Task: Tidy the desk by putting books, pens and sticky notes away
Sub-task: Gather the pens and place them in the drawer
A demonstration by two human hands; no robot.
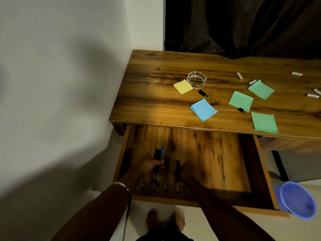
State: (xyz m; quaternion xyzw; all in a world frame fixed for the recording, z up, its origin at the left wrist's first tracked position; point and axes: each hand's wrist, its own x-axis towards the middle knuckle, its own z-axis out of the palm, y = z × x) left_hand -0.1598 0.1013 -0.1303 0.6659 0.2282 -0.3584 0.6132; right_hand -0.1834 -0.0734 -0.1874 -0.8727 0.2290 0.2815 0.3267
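The desk's drawer [225, 162] is pulled out below the wooden desk top [156, 94]. Both hands are inside it at the front left. My left hand [149, 166] grips a bundle of pens [159, 154] with black and blue caps. My right hand [186, 171] holds a single blue-capped pen [177, 165]; its fingers are blurred. Another pen [166, 178] lies between the hands on the drawer floor. On the desk lie a yellow sticky note [182, 86], a blue pad [203, 109] and three green pads [241, 101] [261, 89] [264, 122].
A glass ashtray [196, 78] stands by the yellow note. Small black items [202, 93] [241, 110] and white capped pieces [239, 76] are scattered on the desk. A blue plastic bin [297, 200] stands on the floor right of the drawer. A wall lies to the left.
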